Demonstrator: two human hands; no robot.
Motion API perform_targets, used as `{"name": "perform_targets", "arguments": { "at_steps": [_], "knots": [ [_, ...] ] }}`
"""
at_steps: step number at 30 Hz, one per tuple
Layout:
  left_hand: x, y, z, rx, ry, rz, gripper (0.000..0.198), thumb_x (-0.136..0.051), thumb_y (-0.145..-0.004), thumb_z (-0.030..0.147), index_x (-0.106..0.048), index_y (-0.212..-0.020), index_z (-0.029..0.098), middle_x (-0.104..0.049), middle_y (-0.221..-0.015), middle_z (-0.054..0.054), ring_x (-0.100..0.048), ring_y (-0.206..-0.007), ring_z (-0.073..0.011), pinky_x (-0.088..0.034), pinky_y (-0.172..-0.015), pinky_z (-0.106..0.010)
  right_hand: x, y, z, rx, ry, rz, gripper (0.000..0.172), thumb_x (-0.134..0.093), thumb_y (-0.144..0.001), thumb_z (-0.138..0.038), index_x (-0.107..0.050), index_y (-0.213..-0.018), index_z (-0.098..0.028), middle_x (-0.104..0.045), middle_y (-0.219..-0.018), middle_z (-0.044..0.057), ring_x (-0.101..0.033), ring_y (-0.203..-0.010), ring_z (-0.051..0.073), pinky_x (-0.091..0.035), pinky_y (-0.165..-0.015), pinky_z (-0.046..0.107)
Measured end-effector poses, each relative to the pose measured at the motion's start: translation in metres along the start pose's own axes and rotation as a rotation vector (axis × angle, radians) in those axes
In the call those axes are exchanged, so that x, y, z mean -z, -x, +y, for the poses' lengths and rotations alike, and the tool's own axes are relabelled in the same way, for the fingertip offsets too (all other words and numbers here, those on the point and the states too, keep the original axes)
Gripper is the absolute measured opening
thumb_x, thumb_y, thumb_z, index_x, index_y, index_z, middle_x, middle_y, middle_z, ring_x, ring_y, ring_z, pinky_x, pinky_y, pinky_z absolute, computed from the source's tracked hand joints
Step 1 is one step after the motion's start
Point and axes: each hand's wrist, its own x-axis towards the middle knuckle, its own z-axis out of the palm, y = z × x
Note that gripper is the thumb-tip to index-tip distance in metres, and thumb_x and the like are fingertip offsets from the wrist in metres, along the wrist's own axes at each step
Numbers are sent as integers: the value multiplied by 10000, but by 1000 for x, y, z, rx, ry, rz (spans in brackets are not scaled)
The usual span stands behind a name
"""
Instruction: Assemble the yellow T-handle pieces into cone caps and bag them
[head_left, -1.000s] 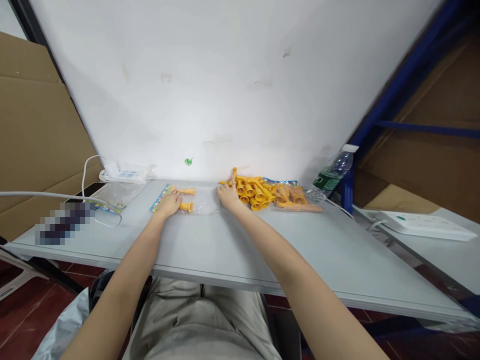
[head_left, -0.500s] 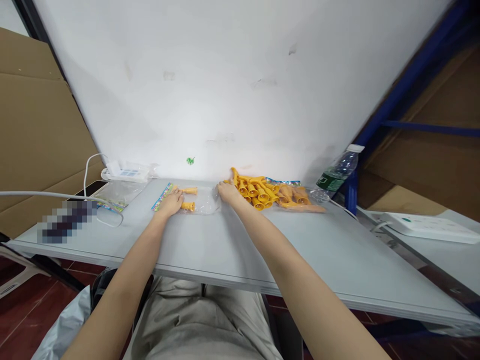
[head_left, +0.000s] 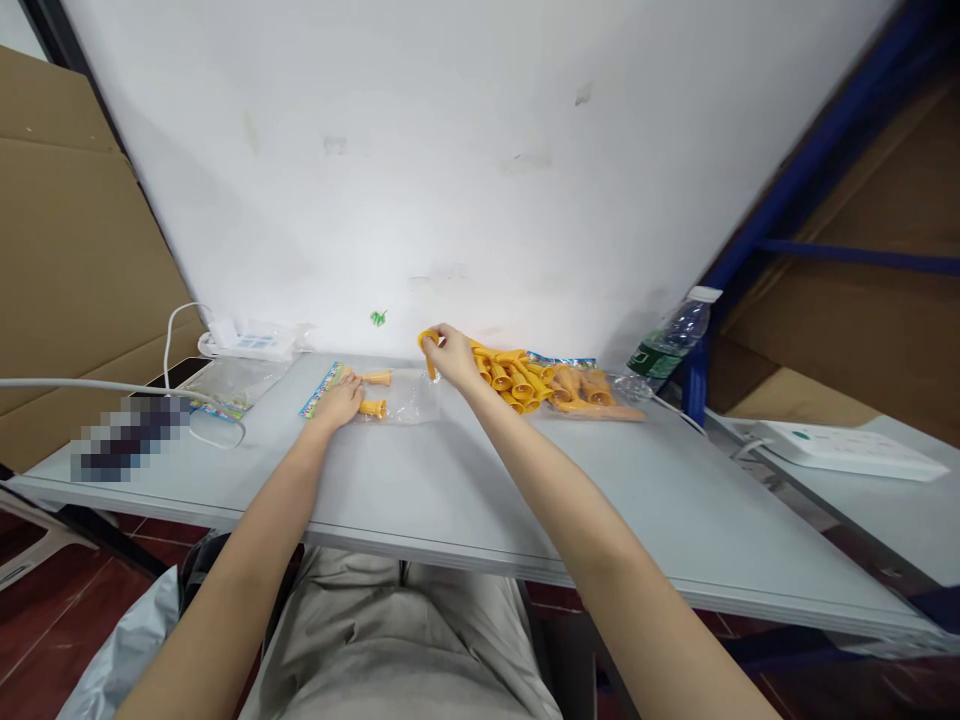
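Observation:
My left hand [head_left: 340, 400] lies flat on a clear plastic bag [head_left: 411, 398] with a colourful header, its fingers outstretched. Two yellow plastic toy horns [head_left: 373, 409] show inside that bag, to the right of my fingers. Just past the bag's right end, my right hand [head_left: 452, 355] is closed on another yellow toy horn [head_left: 429, 338], lifted off the table with its flared end up. Beside that hand is a pile of yellow toy horns [head_left: 517, 378]. Right of the pile lies a filled bag of horns [head_left: 592, 388].
A water bottle [head_left: 670, 340] leans at the right by a blue post [head_left: 696, 380]. Another clear bag [head_left: 244, 382], a power strip [head_left: 259, 345] and a white cable [head_left: 97, 384] lie at the left. A second power strip [head_left: 855, 450] is on the right-hand surface. A white wall backs the table.
My right hand has risen from the table beside the pile and now shows a yellow toy horn held over the bag's right end. My left hand stays on the bag.

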Motion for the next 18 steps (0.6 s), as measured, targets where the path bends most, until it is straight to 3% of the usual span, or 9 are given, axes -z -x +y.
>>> {"name": "perform_targets", "arguments": {
  "at_steps": [5,8,14,18],
  "knots": [
    [1,0,0,-1,-7,-13,531,-230,-969,311,-462,-1389,84,-356,-1531,-120,-245,-1456,-183,-178,-1190,-321,-2,33,-23,98,520,-280,254,-427,-842,-116,-663,-933,-99,-701,-998,165,-645,-928,244,-322,-1023,407],
    [1,0,0,9,-13,-14,531,-236,-970,320,-467,-1388,90,-346,-1535,-120,-246,-1456,-180,-178,-1190,-317,-14,47,-21,57,665,-436,279,-442,-824,-72,-678,-973,-85,-695,-1021,198,-654,-982,268,-285,-1058,421],
    [1,1,1,11,-25,-4,540,-233,-971,318,-466,-1390,69,-350,-1529,-137,-288,-1440,-185,-183,-1188,-313,-27,53,-7,-90,551,-449,338,-481,-822,-87,-655,-1108,-132,-645,-1199,169,-612,-1109,275,-270,-1086,454],
    [-3,-1,-3,-2,-3,22,519,-250,-964,317,-492,-1371,102,-381,-1519,-112,-285,-1442,-183,-193,-1186,-319,-21,47,3,-165,353,-491,508,-573,-801,-190,-542,-1306,-145,-615,-1278,140,-571,-1173,259,-386,-993,356]
  ]
}}
